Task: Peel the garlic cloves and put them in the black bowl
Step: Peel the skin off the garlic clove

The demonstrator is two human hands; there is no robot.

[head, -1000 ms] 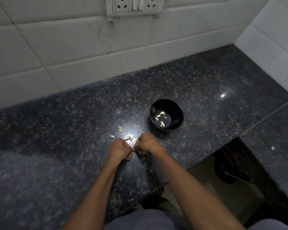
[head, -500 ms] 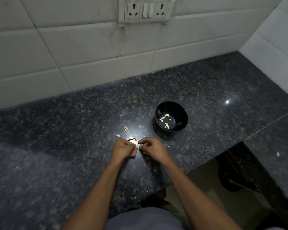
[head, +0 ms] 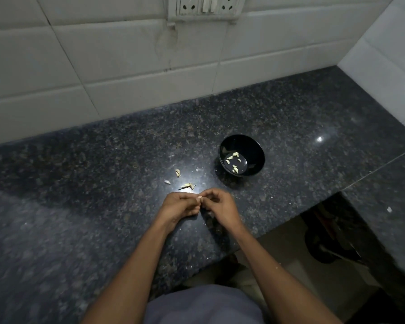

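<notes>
I'm looking down on a dark speckled granite countertop [head: 103, 206] backed by white wall tiles [head: 103, 54], with a socket plate [head: 204, 7] cut off at the top edge. The black bowl [head: 255, 146] sits right of centre, holding several peeled garlic cloves [head: 234, 161]. On the counter left of the bowl lie a loose clove [head: 177, 173], a small scrap [head: 167, 181] and a heap of peel [head: 187, 185], just beyond my knuckles. My left hand [head: 179, 205] and right hand [head: 220, 204] meet over the counter's near part, fingertips of both pinching one pale garlic clove [head: 199, 197]; most of it is hidden between the fingers, so I cannot tell how much skin remains. Since half a second ago the hands have lifted slightly toward the peel heap, and the clove now shows at the fingertips.
</notes>
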